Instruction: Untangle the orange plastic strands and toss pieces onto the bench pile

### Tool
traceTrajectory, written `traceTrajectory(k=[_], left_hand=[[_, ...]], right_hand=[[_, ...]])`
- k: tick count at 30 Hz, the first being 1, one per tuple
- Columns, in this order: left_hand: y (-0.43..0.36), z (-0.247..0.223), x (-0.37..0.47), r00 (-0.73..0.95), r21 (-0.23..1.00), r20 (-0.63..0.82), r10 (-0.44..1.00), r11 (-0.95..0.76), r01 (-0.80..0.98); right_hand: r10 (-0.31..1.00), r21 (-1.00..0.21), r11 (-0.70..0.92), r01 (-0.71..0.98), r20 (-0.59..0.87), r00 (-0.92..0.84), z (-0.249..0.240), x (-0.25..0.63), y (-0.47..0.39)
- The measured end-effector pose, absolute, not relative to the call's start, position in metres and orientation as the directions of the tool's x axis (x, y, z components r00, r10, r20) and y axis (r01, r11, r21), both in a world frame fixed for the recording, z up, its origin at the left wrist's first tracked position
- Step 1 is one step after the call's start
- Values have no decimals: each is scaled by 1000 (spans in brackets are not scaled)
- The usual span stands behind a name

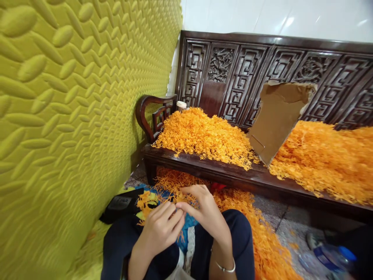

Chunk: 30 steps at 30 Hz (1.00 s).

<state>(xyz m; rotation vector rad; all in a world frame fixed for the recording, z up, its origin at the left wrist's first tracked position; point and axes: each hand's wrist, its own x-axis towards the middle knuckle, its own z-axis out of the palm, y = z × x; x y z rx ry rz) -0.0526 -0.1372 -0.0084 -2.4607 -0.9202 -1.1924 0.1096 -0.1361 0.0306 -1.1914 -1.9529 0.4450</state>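
My left hand (163, 224) is closed over my lap, its fingers curled together. What it holds, if anything, is hidden. Against its fingertips rests the thumb of my right hand (205, 208), whose index finger stretches out above, apart from the thumb. Just beyond both hands lies a heap of loose orange plastic-looking pieces (175, 182), spiky and branching, partly under the bench. A blue sheet or bag (183, 245) shows between my legs below the hands, with a few orange bits on it.
A dark carved wooden bench (201, 165) carries two orange piles (204, 134), parted by a leaning cardboard piece (275, 116). A white-lidded jar (181, 105) stands behind. Yellow-green foam matting (87, 97) rises at left. More orange pieces (265, 233) and a blue-capped bottle (329, 256) are at right.
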Motion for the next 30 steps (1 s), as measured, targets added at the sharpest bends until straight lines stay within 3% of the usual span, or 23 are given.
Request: traceTrajectory(k=[10,13,15,19,24,28,30], left_hand=[[-145,-14,-45,491,97,728,478,-782,616],[-145,-15,-42,505,121,702,502,-783,610],[-145,-15,-41,489,151,697,524,-774,614],[-147,-18,-39,389,228,753,531,-765,602],[-158,-27,-18,207,387,802,560,-751,535],[-169,-28,-9,174,452,793,584,-755,475],[-176,-32,-15,155,491,787,598,-758,430]], right_hand=[[859,-746,470,473,261,-441,18,120,-124],[828,-754,500,426,272,-491,14,125,-122],[846,-786,502,361,361,-392,11,129,-121],[861,-851,496,171,508,32,4,128,-119],[766,-865,497,-66,402,501,-3,98,-122],[704,-847,514,-134,327,631,-1,97,-121],[595,-796,598,-94,362,717,4,121,-119]])
